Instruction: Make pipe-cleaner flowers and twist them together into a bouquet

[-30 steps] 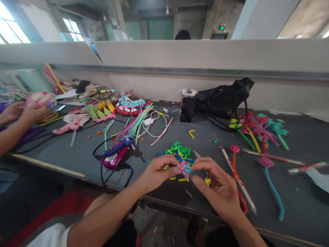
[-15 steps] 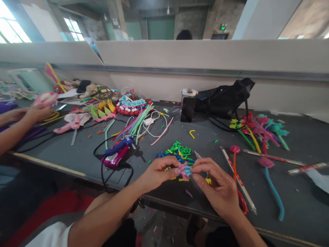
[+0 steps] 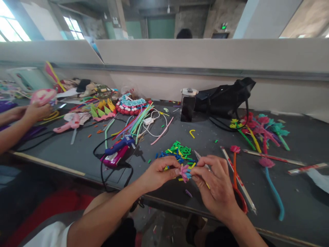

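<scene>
Now right hand pinches blue end of pink-and-blue flower; thumb hung apart second ago. Left hand clamped on pink side. Flower sits between hands, near cut pieces, seemingly better steadied for handling.

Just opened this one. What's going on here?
A person sits at a dark table, with a small pink-and-blue petaled piece between both hands: the left hand pinches its pink side, and the right hand's fingertips are at its blue side. Beneath and just beyond lie small green, blue and yellow cut pieces. A blue glue gun lies to the left. Farther left, another person's hand holds a pink item.
</scene>
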{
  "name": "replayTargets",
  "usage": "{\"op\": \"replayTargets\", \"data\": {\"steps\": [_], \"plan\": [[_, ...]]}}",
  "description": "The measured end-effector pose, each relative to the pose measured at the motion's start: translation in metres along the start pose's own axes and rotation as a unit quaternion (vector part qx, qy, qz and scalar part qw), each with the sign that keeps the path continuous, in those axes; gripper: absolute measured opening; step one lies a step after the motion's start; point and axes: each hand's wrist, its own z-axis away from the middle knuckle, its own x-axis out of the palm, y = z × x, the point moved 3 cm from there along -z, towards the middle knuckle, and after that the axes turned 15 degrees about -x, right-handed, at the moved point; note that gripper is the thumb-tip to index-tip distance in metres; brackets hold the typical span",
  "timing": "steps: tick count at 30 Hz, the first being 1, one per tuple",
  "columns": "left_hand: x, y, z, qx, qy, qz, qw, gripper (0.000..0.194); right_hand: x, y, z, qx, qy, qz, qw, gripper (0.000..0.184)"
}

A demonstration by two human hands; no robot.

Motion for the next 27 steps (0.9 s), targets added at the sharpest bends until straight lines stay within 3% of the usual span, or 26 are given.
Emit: {"op": "replayTargets", "data": {"steps": [6,16,27], "plan": [[-0.0004,0.0009,0.0002,-0.005,0.000,-0.002,1.000,0.022,0.0007,-0.0020,-0.0015,-0.011,0.012,0.006,1.000,0.013],[-0.0002,-0.0001,0.0002,-0.033,0.000,0.053,0.998,0.027,0.0019,0.0013,-0.0027,0.039,0.044,-0.102,0.993,0.010],[-0.0002,-0.0005,0.0003,-0.012,0.003,0.000,1.000,0.023,0.0034,-0.0023,-0.0018,-0.004,-0.003,-0.069,0.998,0.016]]}}
